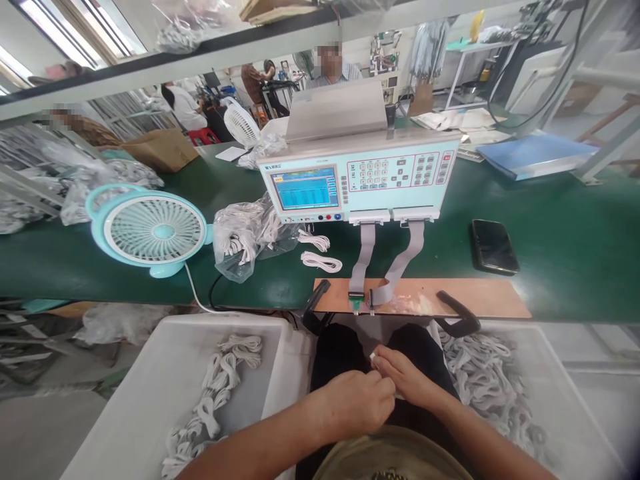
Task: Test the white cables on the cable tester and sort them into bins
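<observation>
My left hand (356,400) is closed in a fist above my lap, its fingers pressed against my right hand. What it holds, if anything, is hidden. My right hand (400,375) pinches a small white cable plug (373,357) that pokes out past the fingertips. The rest of that cable is mostly covered by the hands. Beyond them, on the bench edge, two grey ribbon cables (364,257) run from a bench tester (357,177) with a lit blue screen. They end in small connectors (356,301) on a copper-coloured board (475,297).
A white bin (150,347) with bundled white cables stands at left; another bin (555,347) full of cables is at right. On the green bench are a turquoise fan (163,230), bagged cables (243,240), two coiled cables (321,261) and a phone (494,247). Several people sit beyond.
</observation>
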Demonstrator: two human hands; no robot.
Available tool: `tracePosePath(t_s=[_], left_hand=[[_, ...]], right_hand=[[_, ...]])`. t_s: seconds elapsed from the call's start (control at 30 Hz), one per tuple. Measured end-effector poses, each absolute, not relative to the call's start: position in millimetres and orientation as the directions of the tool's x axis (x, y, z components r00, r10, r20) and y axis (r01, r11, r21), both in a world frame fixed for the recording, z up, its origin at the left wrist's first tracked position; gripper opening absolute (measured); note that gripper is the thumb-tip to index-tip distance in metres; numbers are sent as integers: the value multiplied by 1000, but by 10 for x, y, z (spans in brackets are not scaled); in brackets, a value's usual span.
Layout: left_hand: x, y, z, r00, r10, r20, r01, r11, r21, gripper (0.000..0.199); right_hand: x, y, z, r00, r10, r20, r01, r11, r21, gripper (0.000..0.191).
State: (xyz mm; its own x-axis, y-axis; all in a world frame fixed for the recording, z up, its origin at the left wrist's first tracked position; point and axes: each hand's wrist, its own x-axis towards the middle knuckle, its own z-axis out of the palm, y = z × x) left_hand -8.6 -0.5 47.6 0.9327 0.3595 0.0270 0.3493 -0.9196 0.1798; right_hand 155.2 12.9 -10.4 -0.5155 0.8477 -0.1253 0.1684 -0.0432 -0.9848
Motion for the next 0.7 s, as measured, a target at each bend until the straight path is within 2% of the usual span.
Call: tracePosePath(t_s=[0.13,0.23,0.27,0.33,0.37,0.43,0.53,0.7], left_hand=[[-88,10,479,942,334,1,326,-920,219,17],[-106,56,394,898,440,28,397,-835,381,13],[-106,76,343,844,534,53,450,-757,475,14],[-86,114,221,616,785,68,533,-479,698,14],[-69,129,159,462,886,38,518,-305,799,15],[-25,148,47,208,976,-65,388,-22,921,14],[26,154,-51,78,986,-149,220,129,967,14],[38,187,-77,32,988,-153,147,147,978,15]], right_hand=[[1524,146,-124,-542,829,-138,134,-77,-988,40],[1507,177,-133,-447,893,-57,121,-3,-993,36],[1505,196,-130,-389,921,-24,128,28,-991,35],[1502,247,-118,-265,964,28,150,70,-986,34],[1499,276,-112,-214,976,44,158,79,-984,33],[1484,334,-109,-151,988,43,168,68,-983,34],[1438,411,-131,-107,994,-16,149,0,-989,36],[1359,484,-186,-68,994,-88,50,-85,-995,40]])
